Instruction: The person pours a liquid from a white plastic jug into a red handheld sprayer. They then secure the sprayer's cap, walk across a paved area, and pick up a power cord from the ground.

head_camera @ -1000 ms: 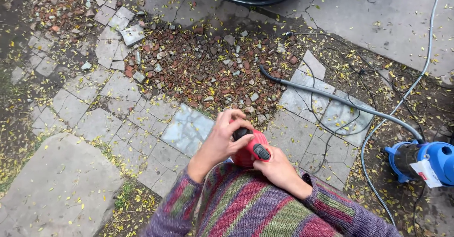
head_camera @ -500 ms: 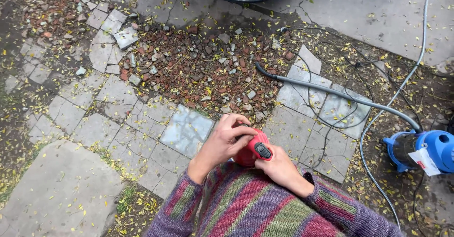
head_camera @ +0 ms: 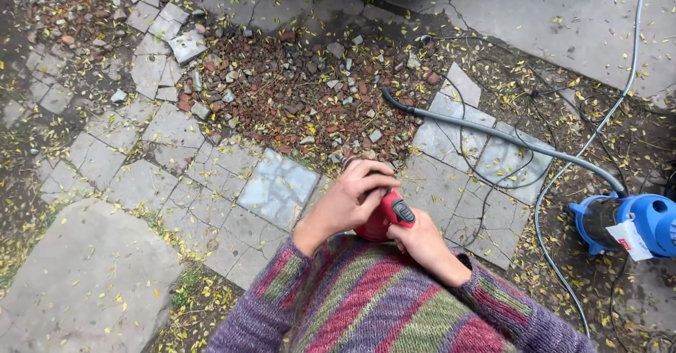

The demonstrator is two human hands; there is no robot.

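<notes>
I see left hand (head_camera: 350, 199) wrapped over top of red power tool (head_camera: 384, 215), fingers curled tight. Right hand (head_camera: 420, 239) grips tool body from below. Tool held at chest, above cracked paving (head_camera: 274, 187). Blue vacuum (head_camera: 630, 224) well right, grey hose (head_camera: 493, 133) across stones.
</notes>
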